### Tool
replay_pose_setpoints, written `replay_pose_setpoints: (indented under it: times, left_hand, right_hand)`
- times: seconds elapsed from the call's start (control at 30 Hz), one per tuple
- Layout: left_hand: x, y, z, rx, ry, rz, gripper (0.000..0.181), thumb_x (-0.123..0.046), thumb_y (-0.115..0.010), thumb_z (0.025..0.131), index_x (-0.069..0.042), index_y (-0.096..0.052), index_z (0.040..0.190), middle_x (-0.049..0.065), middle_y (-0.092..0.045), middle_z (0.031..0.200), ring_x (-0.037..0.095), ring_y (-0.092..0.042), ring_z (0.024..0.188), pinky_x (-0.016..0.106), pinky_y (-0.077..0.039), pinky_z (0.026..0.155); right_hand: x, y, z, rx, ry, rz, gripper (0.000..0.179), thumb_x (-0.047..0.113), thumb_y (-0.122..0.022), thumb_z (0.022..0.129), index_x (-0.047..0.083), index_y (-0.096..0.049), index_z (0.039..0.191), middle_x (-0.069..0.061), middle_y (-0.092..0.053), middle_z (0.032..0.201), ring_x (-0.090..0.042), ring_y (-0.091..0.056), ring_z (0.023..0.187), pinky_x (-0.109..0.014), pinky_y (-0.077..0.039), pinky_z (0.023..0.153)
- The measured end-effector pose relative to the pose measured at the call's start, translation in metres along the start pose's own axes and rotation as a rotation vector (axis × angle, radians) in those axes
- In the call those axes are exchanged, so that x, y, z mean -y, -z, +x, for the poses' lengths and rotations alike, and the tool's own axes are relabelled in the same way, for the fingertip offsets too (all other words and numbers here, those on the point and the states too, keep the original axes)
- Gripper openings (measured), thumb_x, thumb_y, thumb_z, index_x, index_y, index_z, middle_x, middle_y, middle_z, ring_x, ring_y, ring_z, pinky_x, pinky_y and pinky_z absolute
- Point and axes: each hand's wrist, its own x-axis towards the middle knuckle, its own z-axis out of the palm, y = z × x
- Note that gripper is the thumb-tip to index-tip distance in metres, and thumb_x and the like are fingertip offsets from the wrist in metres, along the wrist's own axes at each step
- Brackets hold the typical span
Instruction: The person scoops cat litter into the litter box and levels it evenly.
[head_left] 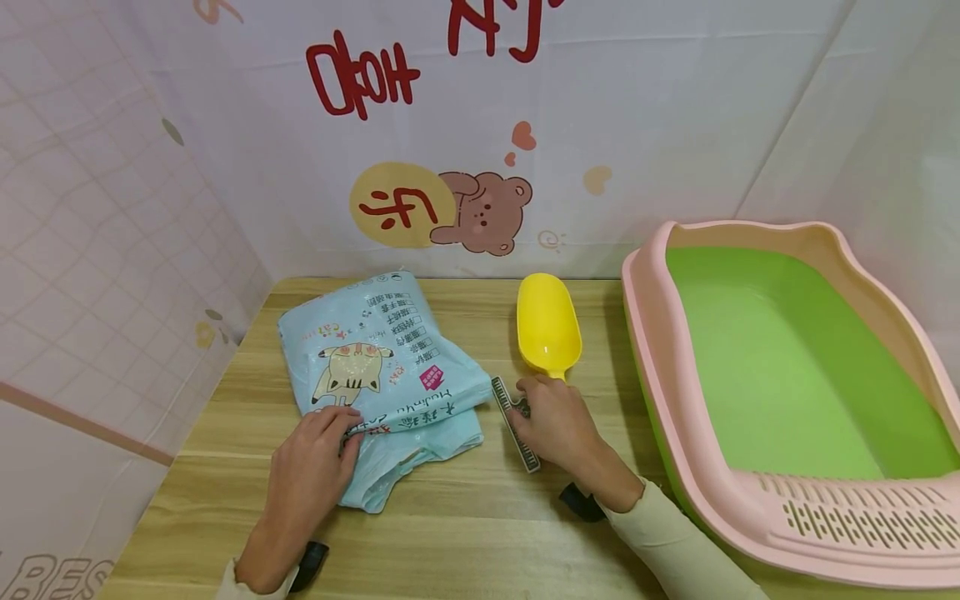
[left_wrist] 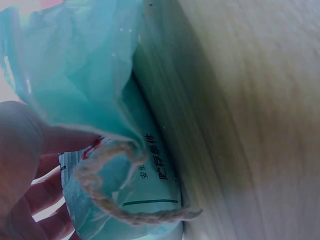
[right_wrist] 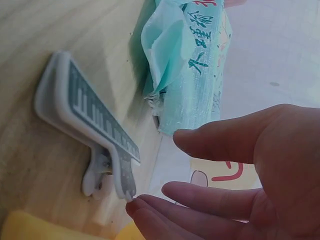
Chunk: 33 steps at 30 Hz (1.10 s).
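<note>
A light-blue plastic cat litter bag (head_left: 382, 342) with a cartoon cat lies folded over on the wooden table, its loose end (head_left: 405, 458) tucked beneath the front. My left hand (head_left: 315, 454) grips the folded front edge, with the fingers on top and the thumb below. A frayed cord (left_wrist: 107, 200) hangs at the bag in the left wrist view. Right of the bag lies a long sealing clip (head_left: 516, 425) with a ruler-like striped face. My right hand (head_left: 558, 421) is over it, thumb and fingers apart, one fingertip (right_wrist: 137, 205) right at the clip's handle.
A yellow scoop (head_left: 549, 321) lies just beyond my right hand, its handle toward me. At the right stands a large green litter box with a pink rim (head_left: 678, 367) and a slotted front ledge. A printed cloth wall (head_left: 637, 108) rises behind the table.
</note>
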Motion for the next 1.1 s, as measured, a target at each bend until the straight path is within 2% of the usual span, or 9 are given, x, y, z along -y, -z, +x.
replay_pose_setpoints:
  times: [0.2,0.33,0.53,0.73,1.1]
  left_hand:
    - [0.002,-0.002,-0.001,-0.005,-0.007,-0.001,0.025,0.002,-0.094,0.079,-0.003,-0.081,0.100,0.010,-0.077,0.109,0.035,-0.074,0.096,0.054,-0.063,0.069]
    - [0.002,-0.001,-0.001,-0.019,-0.018,-0.010,0.026,0.003,-0.095,0.078,-0.003,-0.081,0.100,0.009,-0.077,0.110,0.034,-0.074,0.097,0.053,-0.063,0.070]
    - [0.002,-0.001,-0.001,-0.014,-0.013,-0.014,0.027,0.003,-0.095,0.079,-0.003,-0.082,0.101,0.009,-0.077,0.112,0.035,-0.074,0.099,0.053,-0.064,0.073]
    - [0.001,0.000,-0.001,-0.010,-0.015,-0.016,0.027,0.003,-0.095,0.078,-0.003,-0.082,0.101,0.009,-0.077,0.111,0.034,-0.074,0.098,0.053,-0.063,0.073]
    - [0.001,0.003,0.000,0.011,-0.013,-0.021,0.027,0.003,-0.095,0.079,-0.003,-0.082,0.102,0.010,-0.077,0.112,0.036,-0.074,0.101,0.054,-0.064,0.076]
  right_hand:
    - [0.002,0.000,0.006,-0.036,0.051,0.021,0.033,0.013,-0.088,0.090,-0.007,-0.078,0.114,-0.019,-0.079,0.110,-0.035,-0.078,0.092,-0.051,-0.065,0.078]
    - [0.005,0.001,0.011,-0.050,0.055,0.032,0.036,0.014,-0.088,0.090,-0.006,-0.076,0.118,-0.018,-0.079,0.109,-0.031,-0.077,0.087,-0.049,-0.064,0.076]
    - [0.013,0.002,0.017,-0.021,0.041,0.066,0.044,0.015,-0.088,0.091,-0.003,-0.073,0.129,-0.015,-0.078,0.102,-0.026,-0.070,0.081,-0.045,-0.060,0.070]
    - [0.017,-0.004,0.023,0.001,0.043,0.085,0.046,0.011,-0.086,0.091,-0.003,-0.071,0.131,-0.011,-0.075,0.095,-0.023,-0.066,0.075,-0.041,-0.058,0.067]
    - [0.018,-0.011,0.030,0.062,0.053,0.161,0.049,0.011,-0.088,0.092,0.003,-0.069,0.137,-0.010,-0.077,0.103,-0.026,-0.069,0.089,-0.041,-0.059,0.077]
